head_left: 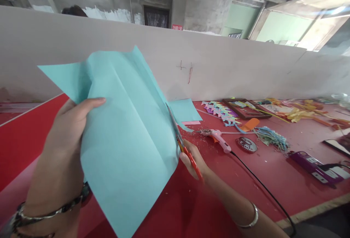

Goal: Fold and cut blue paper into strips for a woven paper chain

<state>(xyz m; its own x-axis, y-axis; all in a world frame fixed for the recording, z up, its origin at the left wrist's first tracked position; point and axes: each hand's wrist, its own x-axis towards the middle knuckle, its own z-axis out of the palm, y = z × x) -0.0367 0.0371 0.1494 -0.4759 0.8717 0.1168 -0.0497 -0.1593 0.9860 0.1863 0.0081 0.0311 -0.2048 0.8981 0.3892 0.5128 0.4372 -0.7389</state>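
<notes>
A large light-blue sheet of paper [128,132] is held up in front of me, bent and creased lengthwise. My left hand [72,121] grips its left side, thumb on the front face and the other fingers hidden behind. On the right, my right hand [193,157] is closed round the red handles of a pair of scissors [188,154]. Their blades lie along the sheet's right edge, pointing up and away. A narrow blue strip [186,127] hangs beside the blades. Behind it, another light-blue piece of paper [188,110] rests on the table.
Right of the scissors lie a pink glue gun [218,137] with a black cord, a round tin [247,144] and a purple power strip [314,165]. Paper crafts [221,111] and a brown tray [246,109] sit farther back. A white partition [218,66] borders the red table [218,187].
</notes>
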